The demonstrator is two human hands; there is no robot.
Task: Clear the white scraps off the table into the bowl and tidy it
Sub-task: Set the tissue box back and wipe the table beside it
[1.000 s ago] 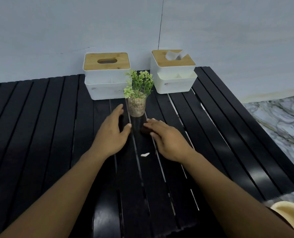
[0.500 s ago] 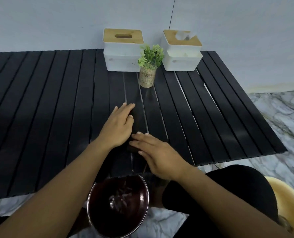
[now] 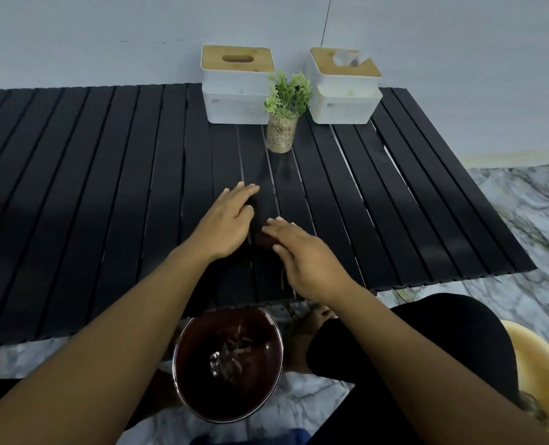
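A low black table of long narrow slats fills the middle of the view. Both hands lie on it near its front edge, close together but not touching. The left hand rests flat on the slats, fingers straight and pointing away from the person, holding nothing. The right hand reaches in from the right, its straight fingers laid over a small dark brownish object that sits between the two hands. What that object is cannot be told; most of it is hidden under the fingertips.

Below the table's front edge, a round dark-red bowl with a shiny metal rim stands on the grey-veined marble floor, just left of the person's black-clothed leg. The white scraps lie inside it as a loose cluster of pale slivers near the centre.

At the far edge of the table stand two white tissue boxes with wooden lids. The left box shows an oval slot, and the right box has a white tissue poking out. Between and just in front of them stands a small green plant in a clear glass jar of pebbles. A pale yellow rounded seat shows at the lower right corner.
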